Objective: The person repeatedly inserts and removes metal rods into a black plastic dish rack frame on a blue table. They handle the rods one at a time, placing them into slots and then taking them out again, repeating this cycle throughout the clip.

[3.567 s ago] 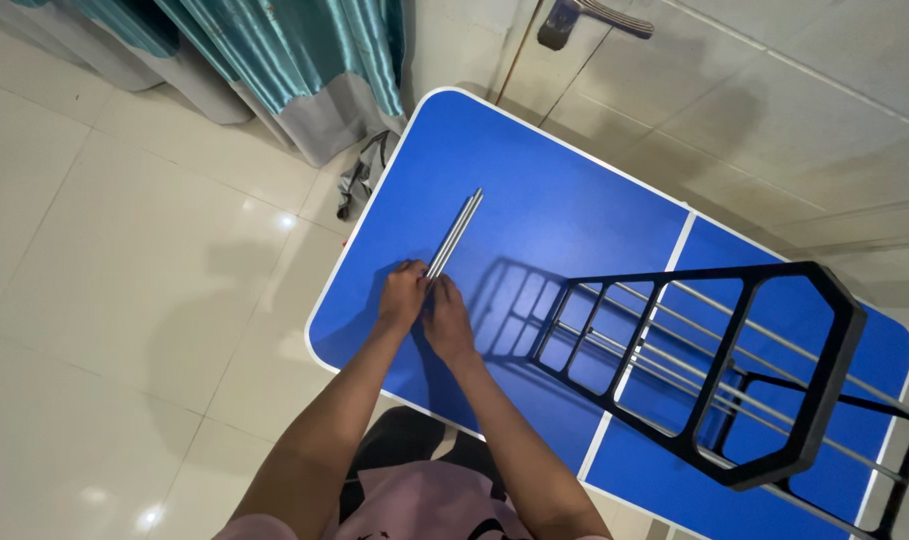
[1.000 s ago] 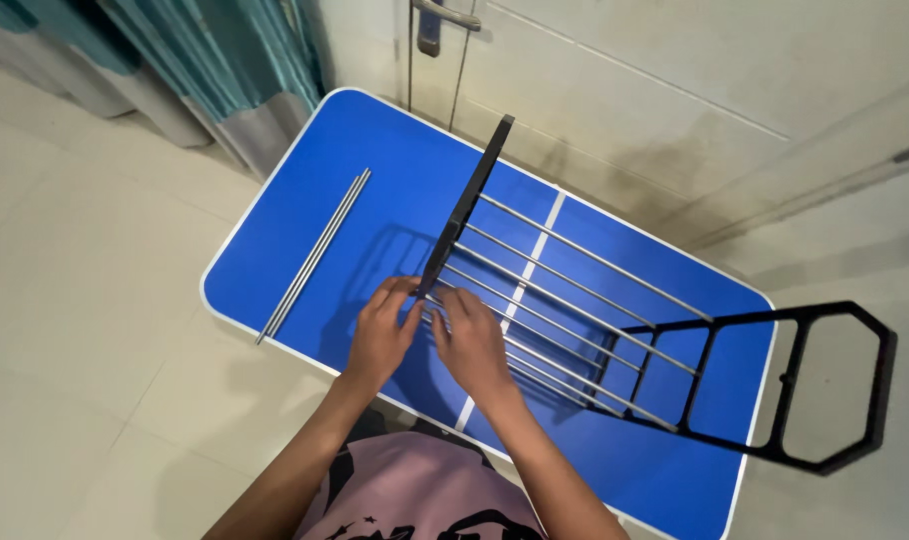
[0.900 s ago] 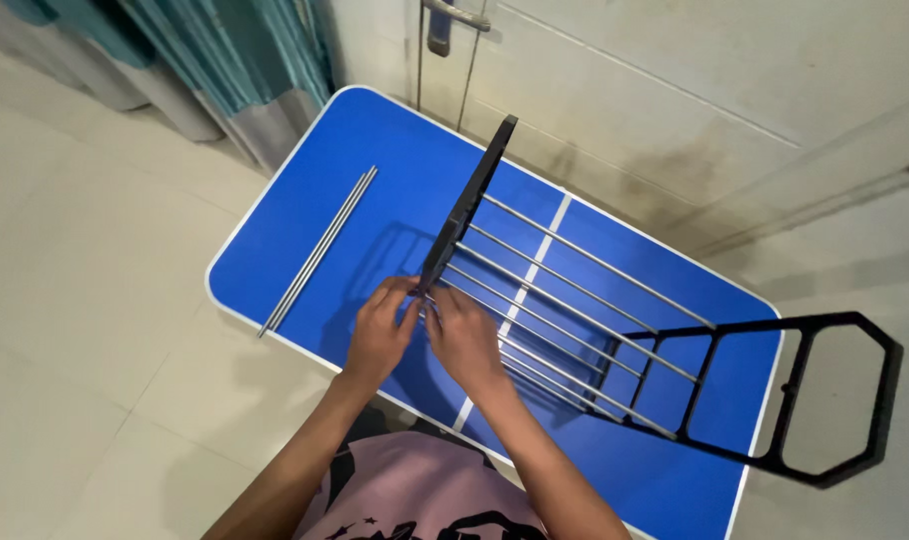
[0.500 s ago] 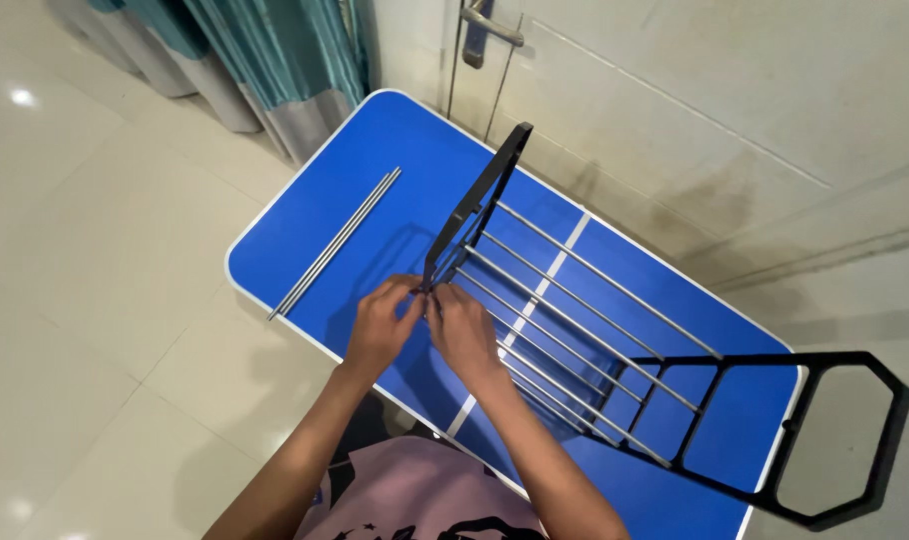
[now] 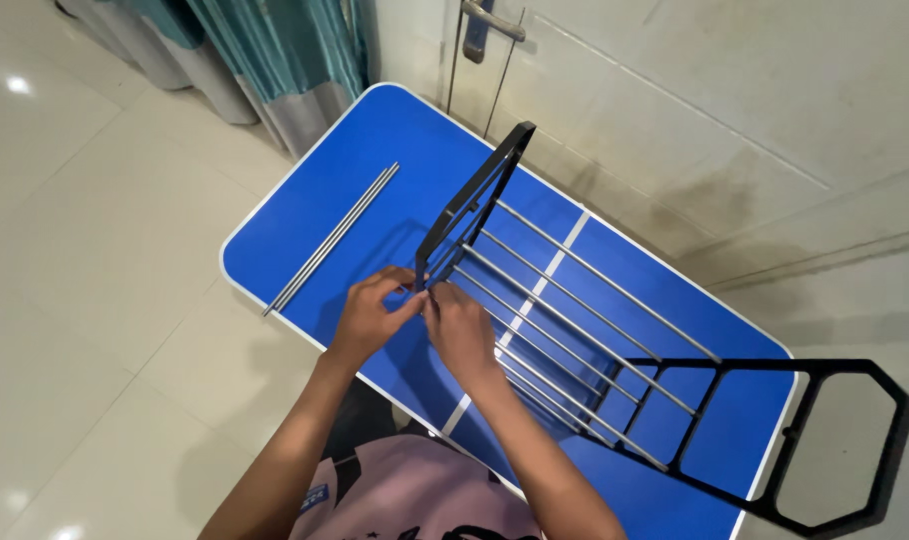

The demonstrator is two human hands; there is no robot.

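Note:
A black rack frame stands on a blue folding table (image 5: 375, 150). Its near side panel (image 5: 475, 200) is upright, and several silver rods (image 5: 585, 320) run from it to a second black side panel (image 5: 825, 440) at the right. My left hand (image 5: 370, 315) and my right hand (image 5: 460, 330) meet at the lower corner of the near panel. Both pinch at the panel's edge where the nearest rod ends. What sits between the fingertips is hidden.
Two loose silver rods (image 5: 333, 240) lie side by side on the table's left part. A teal curtain (image 5: 275, 50) hangs at the upper left. A tiled wall and a door with a handle (image 5: 490, 20) stand behind the table. Glossy floor tiles surround it.
Since the oldest frame the rack has been turned, so one side panel now stands upright by my hands. Over the last second my hands stay at that panel's lower corner; only the view has shifted.

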